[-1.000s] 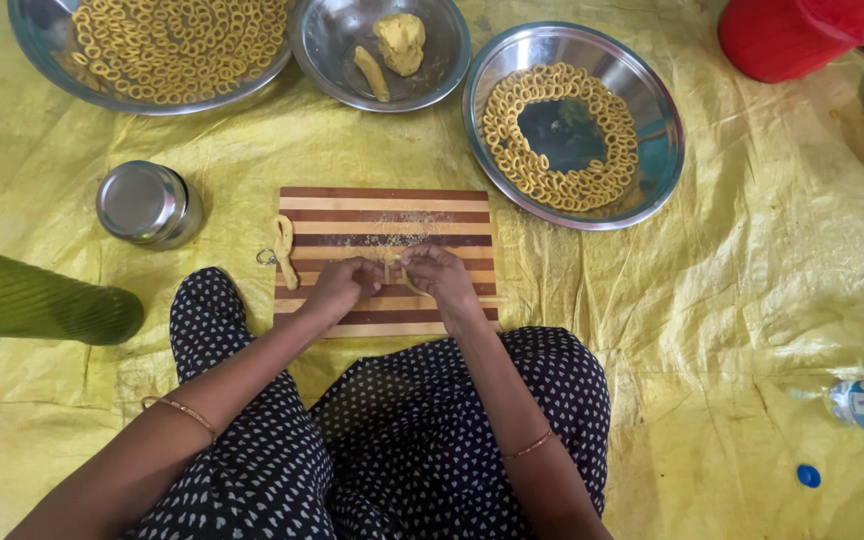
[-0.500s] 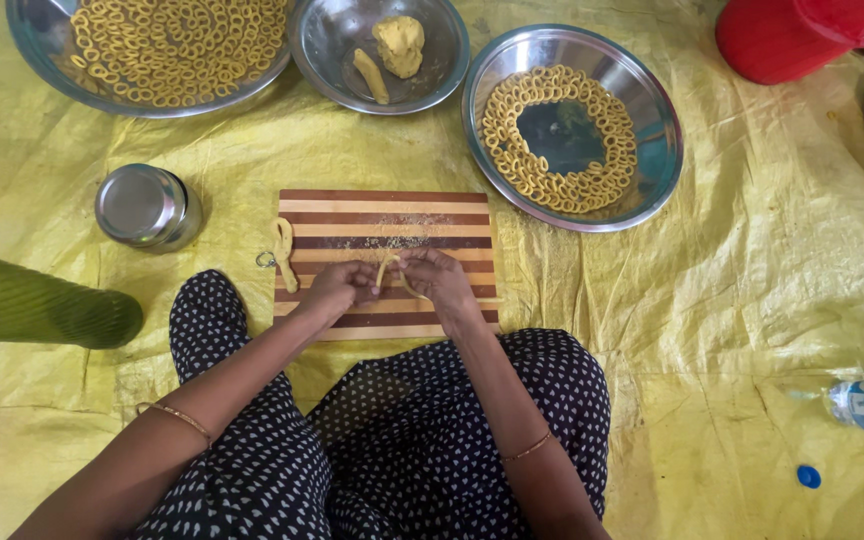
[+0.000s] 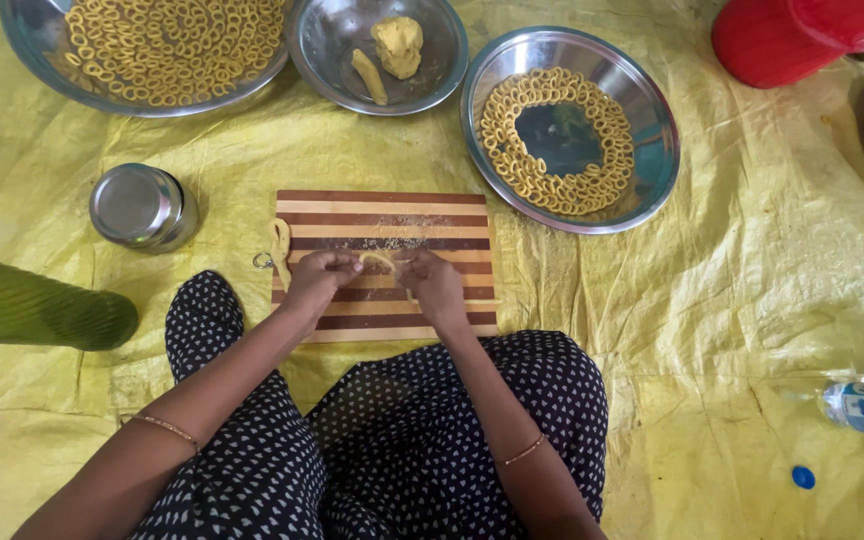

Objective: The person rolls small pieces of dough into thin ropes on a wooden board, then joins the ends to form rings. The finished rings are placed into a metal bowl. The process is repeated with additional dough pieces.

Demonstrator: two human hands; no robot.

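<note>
Evidently soft and light, the dough strip [image 3: 379,260] bends between the fingers of the left hand [image 3: 317,280] and right hand [image 3: 432,283], pinched at both ends above the board [image 3: 392,212], best held gently.

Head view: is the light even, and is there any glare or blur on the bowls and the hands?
Head view: soft, even light with faint shadows; mild glare on the steel tin and on the rim of the dish of rings; the left hand and right hand on the striped board are fairly sharp; the dough strip is small, with little detail.
</note>
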